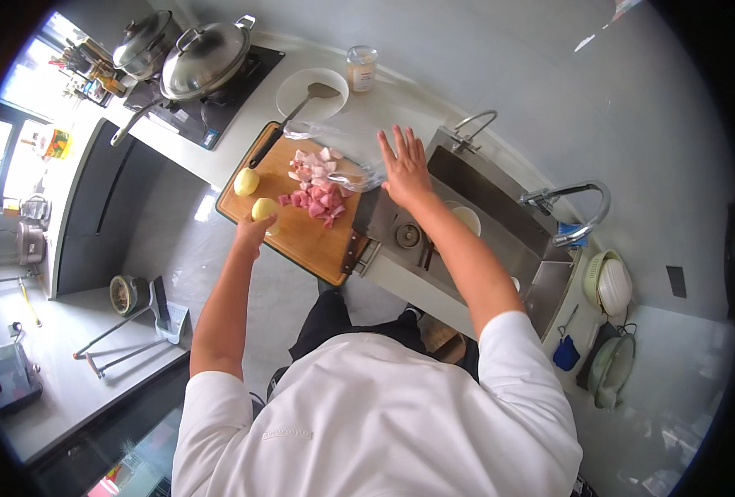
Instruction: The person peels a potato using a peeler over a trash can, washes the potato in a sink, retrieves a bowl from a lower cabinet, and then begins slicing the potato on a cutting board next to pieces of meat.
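Note:
My left hand (254, 233) grips a peeled potato (264, 209) at the near left edge of a wooden cutting board (302, 245). Another peeled potato (246, 181) rests on the board just beyond it. Cut chunks of raw meat (319, 200) lie in a pile, with paler pieces (313, 164) behind. My right hand (408, 169) is spread with nothing in it, over the counter by the sink's left edge. Close to its thumb is a clear plastic bag (362, 177). A cleaver (353, 248) lies along the board's right side, handle towards me.
A black-handled spatula (270, 143) leans from the board into a white bowl (299, 102). Behind stands a glass jar (362, 71). The steel sink (498, 211) with a curved faucet (591, 205) is at right. A lidded wok (206, 59) sits on the stove (252, 68).

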A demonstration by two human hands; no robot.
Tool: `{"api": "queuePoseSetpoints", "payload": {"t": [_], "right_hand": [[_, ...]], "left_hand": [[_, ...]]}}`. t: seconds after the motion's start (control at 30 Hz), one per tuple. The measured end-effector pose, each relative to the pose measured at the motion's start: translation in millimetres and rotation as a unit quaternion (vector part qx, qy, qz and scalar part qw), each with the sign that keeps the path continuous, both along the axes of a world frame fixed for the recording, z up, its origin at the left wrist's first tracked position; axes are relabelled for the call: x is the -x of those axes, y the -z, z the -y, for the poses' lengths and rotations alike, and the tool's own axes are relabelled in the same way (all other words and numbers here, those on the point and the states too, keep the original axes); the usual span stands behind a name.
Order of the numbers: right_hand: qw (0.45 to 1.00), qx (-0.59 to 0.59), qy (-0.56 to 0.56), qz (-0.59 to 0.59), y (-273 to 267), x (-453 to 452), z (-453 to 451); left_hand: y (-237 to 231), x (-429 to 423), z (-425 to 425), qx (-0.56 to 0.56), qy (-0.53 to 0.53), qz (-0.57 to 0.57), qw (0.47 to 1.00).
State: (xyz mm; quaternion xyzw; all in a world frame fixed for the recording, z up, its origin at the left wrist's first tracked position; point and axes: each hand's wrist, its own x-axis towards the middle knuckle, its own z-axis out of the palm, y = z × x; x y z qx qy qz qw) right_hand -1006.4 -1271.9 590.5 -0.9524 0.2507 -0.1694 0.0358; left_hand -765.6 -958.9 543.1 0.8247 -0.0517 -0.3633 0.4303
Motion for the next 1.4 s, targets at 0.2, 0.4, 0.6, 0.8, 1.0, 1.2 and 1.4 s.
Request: {"api": "queuePoseSetpoints", "payload": {"t": [0.2, 0.4, 0.6, 0.8, 1.0, 1.2, 1.4], "right_hand": [[0.98, -0.045, 0.102, -0.167, 19, -52, 87], [0.951, -0.048, 0.299, -0.054, 1, -62, 113], [0.921, -0.18, 0.325, -0.113, 6, -87, 93], [0.963, -0.139, 0.228, -0.041, -9, -72, 52], [0.978, -0.148, 0.143, 0.037, 2, -8, 9], [0.968, -0.199, 0.128, 0.083, 23, 68, -49], [0.949, -0.224, 0.19, 0.114, 26, 110, -90]], "left_hand": [[22, -35, -10, 0.017, 0.074, -0.021, 0.997], [30, -51, -16, 0.041, 0.06, -0.042, 0.997], [29, -55, -3, 0.058, 0.047, 0.003, 0.997], [27, -57, -16, 0.052, 0.104, 0.06, 0.991], [30, -57, -22, -0.039, 0.084, 0.085, 0.992], [10, -67, -23, -0.144, 0.052, 0.183, 0.971], [-40, -29, 6, -0.067, 0.16, 0.346, 0.922]]}}
